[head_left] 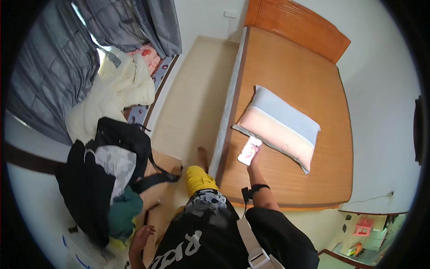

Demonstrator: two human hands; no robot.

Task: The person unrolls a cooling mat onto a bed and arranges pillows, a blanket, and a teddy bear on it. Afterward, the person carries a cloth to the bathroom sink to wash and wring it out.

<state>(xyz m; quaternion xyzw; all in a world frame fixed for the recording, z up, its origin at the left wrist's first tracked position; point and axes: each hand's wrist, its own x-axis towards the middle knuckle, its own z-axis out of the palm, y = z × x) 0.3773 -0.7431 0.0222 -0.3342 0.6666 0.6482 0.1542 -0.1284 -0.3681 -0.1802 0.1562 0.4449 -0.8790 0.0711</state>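
Observation:
My right hand [255, 161] is closed around a smartphone [249, 150] with a lit, pinkish screen, held over the near part of the bed. Just beyond the phone lies a pillow [281, 127] in blue and peach bands with a grey edge. A black band with a small device circles my right wrist. Low on the left, my left hand [142, 236] hangs with its fingers loosely bent and apart, holding nothing that I can see. Close to it are a dark green cloth [125, 214] and a heap of black clothing [85, 188].
The wooden bed [295, 58] fills the right side. A black backpack [123, 134] and a flattened cardboard piece [168, 159] lie to the left. Beyond them, a cream quilt [114, 89] is bunched below grey curtains [49, 67]. A pink stool [363, 226] shows at lower right.

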